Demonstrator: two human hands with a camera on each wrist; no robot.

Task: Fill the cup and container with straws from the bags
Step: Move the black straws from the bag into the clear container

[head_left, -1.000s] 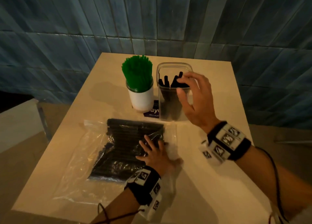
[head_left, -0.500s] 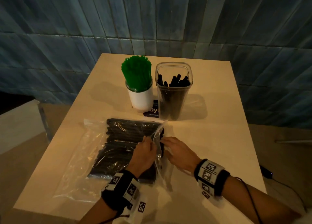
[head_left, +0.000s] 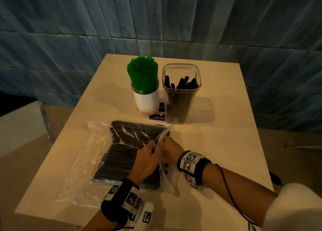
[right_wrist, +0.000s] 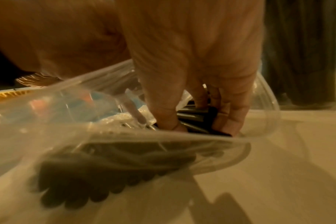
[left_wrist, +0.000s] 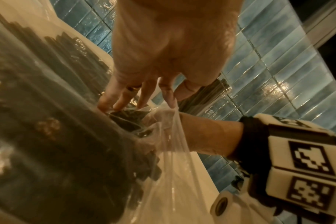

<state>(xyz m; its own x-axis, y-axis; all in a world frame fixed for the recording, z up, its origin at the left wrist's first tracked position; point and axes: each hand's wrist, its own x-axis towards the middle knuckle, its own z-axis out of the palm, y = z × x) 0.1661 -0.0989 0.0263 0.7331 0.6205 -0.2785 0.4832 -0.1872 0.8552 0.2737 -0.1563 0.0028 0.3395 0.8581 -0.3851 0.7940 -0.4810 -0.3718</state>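
A clear bag [head_left: 97, 154] of black straws [head_left: 125, 143] lies flat on the near half of the table. My left hand [head_left: 148, 156] pinches the upper lip of the bag's mouth [left_wrist: 173, 121] and holds it up. My right hand [head_left: 169, 148] reaches into that mouth, and its fingers [right_wrist: 232, 112] and thumb curl round several black straws [right_wrist: 194, 112]. Behind the bag a white cup [head_left: 147, 100] stands packed with green straws [head_left: 142, 75]. Right of it a tall clear container [head_left: 180, 98] holds several black straws leaning upright.
The pale table [head_left: 217, 143] ends in a blue tiled wall [head_left: 174, 21] at the back. A dark blue card [head_left: 159, 114] lies under the cup and container. A cable runs from my right wrist off the table's right edge.
My right hand left the container's rim and came down to the bag, and its fingers now reach inside. My left hand went from lying flat on the bag to pinching its mouth up.
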